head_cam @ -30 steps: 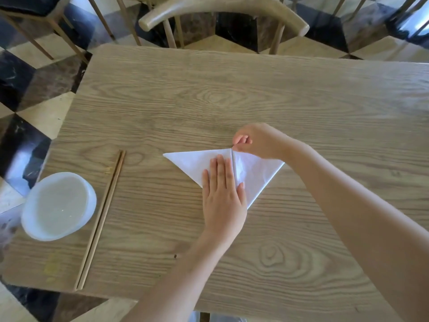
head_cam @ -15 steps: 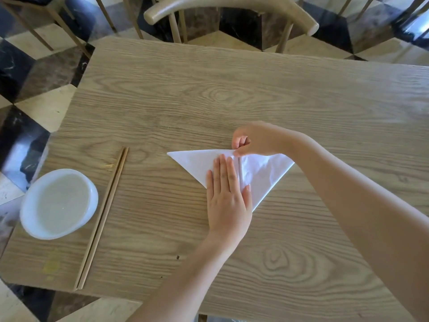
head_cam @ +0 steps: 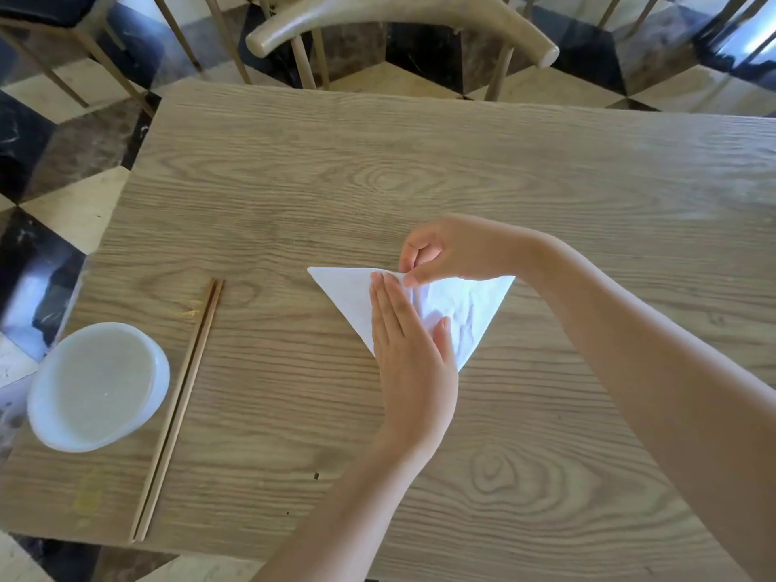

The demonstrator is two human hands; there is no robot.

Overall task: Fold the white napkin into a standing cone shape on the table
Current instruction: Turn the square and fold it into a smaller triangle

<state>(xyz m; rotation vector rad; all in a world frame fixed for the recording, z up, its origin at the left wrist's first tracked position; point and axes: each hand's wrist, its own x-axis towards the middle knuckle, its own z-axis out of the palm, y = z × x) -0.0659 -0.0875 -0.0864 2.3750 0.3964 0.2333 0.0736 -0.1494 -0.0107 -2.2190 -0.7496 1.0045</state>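
Observation:
The white napkin [head_cam: 470, 306] lies on the wooden table [head_cam: 420, 182] as a flat triangle with its long edge on the far side and its point toward me. My left hand [head_cam: 409, 354] rests flat on its middle, fingers straight and together, and covers the near tip. My right hand [head_cam: 445, 249] is at the far edge, thumb and fingers pinching the napkin's top layer near the centre and lifting it slightly, so the right half looks crumpled.
A white bowl [head_cam: 98, 386] sits near the table's left front corner. A pair of wooden chopsticks [head_cam: 178, 407] lies beside it, pointing away from me. A wooden chair [head_cam: 399, 18] stands behind the far edge. A chequered floor surrounds the table.
My right hand has begun lifting the napkin's top layer at the far edge, wrinkling the right half. My left hand stays pressed flat on the napkin.

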